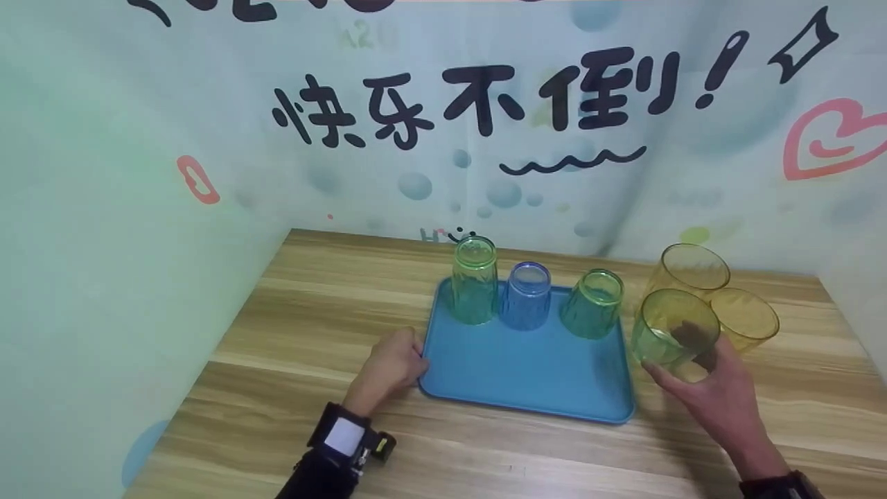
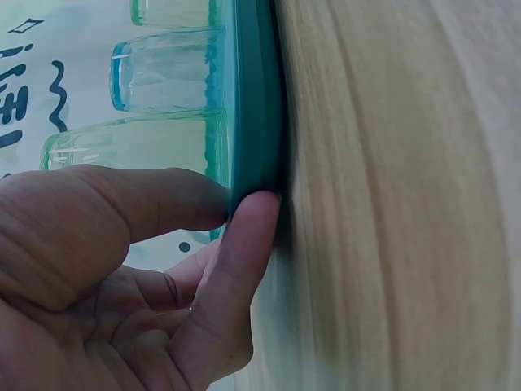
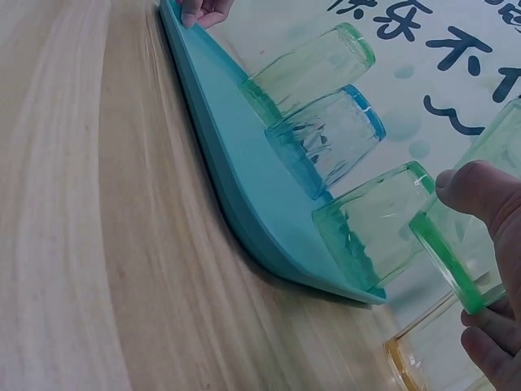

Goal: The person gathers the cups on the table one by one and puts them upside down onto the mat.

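My left hand pinches the left edge of a blue tray between thumb and finger. Three glasses stand mouth down along the tray's far side: a tall green glass, a blue glass and a shorter green glass. Right of the tray, my right hand grips a green glass, mouth up and held above the table, its thick base showing in the right wrist view. Part of that hand is hidden behind the glass in the head view.
Two amber glasses, one farther back and one to the right, stand mouth up beyond my right hand. The wooden table meets a printed backdrop at its far edge and sides.
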Tool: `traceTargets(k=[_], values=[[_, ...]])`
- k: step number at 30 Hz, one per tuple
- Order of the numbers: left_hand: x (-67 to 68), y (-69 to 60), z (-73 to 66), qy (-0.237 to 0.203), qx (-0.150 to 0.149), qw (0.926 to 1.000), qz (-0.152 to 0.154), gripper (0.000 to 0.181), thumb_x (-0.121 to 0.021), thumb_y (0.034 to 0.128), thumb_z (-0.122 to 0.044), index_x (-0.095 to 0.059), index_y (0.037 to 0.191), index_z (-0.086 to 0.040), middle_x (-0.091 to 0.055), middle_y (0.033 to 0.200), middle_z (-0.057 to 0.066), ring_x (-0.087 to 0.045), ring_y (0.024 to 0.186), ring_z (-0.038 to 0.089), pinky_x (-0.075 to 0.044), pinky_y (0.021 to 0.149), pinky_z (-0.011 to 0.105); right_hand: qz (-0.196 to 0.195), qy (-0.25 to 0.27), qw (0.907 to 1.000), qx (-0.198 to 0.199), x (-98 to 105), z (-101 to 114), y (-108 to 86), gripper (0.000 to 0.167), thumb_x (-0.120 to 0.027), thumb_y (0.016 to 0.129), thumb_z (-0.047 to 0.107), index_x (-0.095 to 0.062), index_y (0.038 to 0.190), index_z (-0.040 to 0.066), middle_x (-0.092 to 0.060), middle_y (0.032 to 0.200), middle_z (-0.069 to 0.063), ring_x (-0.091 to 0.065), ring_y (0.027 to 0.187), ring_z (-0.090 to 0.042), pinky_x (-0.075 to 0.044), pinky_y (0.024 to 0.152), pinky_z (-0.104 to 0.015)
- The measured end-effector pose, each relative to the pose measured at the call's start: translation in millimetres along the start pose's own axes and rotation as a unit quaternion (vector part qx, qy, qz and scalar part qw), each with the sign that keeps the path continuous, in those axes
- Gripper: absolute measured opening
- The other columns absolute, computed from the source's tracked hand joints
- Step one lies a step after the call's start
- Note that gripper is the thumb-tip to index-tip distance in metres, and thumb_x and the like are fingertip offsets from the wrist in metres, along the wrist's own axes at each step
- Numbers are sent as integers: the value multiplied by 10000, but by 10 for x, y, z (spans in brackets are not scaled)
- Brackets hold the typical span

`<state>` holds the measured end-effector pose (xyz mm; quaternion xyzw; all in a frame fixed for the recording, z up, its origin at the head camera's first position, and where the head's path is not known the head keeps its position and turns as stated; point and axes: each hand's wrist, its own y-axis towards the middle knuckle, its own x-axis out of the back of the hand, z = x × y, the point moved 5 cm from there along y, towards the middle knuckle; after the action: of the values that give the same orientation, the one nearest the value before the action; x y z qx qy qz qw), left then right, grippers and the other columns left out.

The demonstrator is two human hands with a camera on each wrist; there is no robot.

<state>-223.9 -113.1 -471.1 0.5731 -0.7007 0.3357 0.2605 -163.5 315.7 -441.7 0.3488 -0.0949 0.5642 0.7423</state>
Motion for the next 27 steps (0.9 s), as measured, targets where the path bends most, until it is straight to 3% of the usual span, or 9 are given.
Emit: traceTargets(k=[9,17,27], values=[[10,11,9,12,-165,9998,-69,168,-665,788,24,-575,706,-91,-523,636,-17,-494,566,145,-370,492,260,-32,172,9998,54,-8,58,71,723,-919,724,40,-533,1333,-9,-654,1207,-150,-550,1069,29,-403,903,-95],[-13,13,28,-53,84,9999,54,120,-665,809,16,-606,774,-82,-569,716,18,-536,622,167,-413,522,269,47,198,9995,248,-15,69,100,736,-912,707,-15,-533,1338,-9,-644,1225,-167,-541,1079,32,-397,901,-97],[-7,-12,21,-153,95,9998,90,121,-685,827,8,-598,800,-72,-576,720,25,-541,614,160,-423,524,263,129,378,9981,460,-47,117,124,719,-904,686,-68,-552,1311,-17,-647,1180,-91,-590,1027,-36,-427,886,-121]])
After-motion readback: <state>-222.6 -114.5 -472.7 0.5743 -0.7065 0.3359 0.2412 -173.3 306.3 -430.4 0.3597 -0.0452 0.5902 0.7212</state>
